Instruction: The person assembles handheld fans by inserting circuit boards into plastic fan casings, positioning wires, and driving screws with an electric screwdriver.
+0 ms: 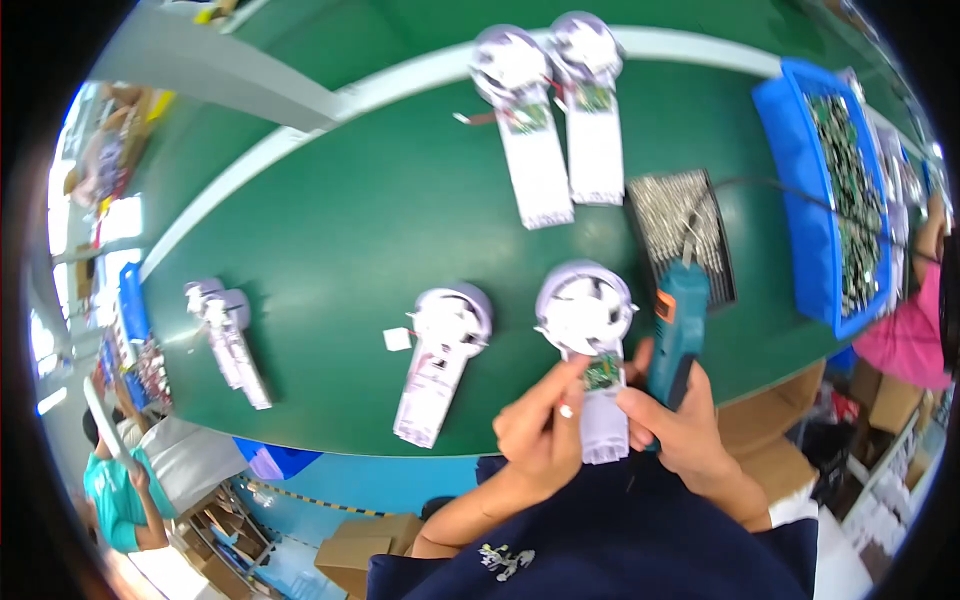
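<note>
In front of me lies a white and lilac plastic housing (pixel 603 425) with a round head and a long flat handle. A small green circuit board (pixel 602 372) sits where the two parts meet. My left hand (pixel 540 425) is closed, its fingertips pinched at the board's left edge; whatever is between them is too small to make out. My right hand (pixel 685 425) is wrapped round a teal electric screwdriver (pixel 678 315), and its thumb touches the right side of the handle. The screwdriver's upper end reaches over a dark tray (pixel 675 215) of small metal screws.
Similar housings lie on the green table (pixel 330 300): one (pixel 435 365) left of my hands, a pair (pixel 555 130) at the back, smaller-looking pieces (pixel 230 340) far left. A blue bin (pixel 808 215) of circuit boards stands right, a black cord (pixel 780 184) crossing it. Co-workers are at both sides.
</note>
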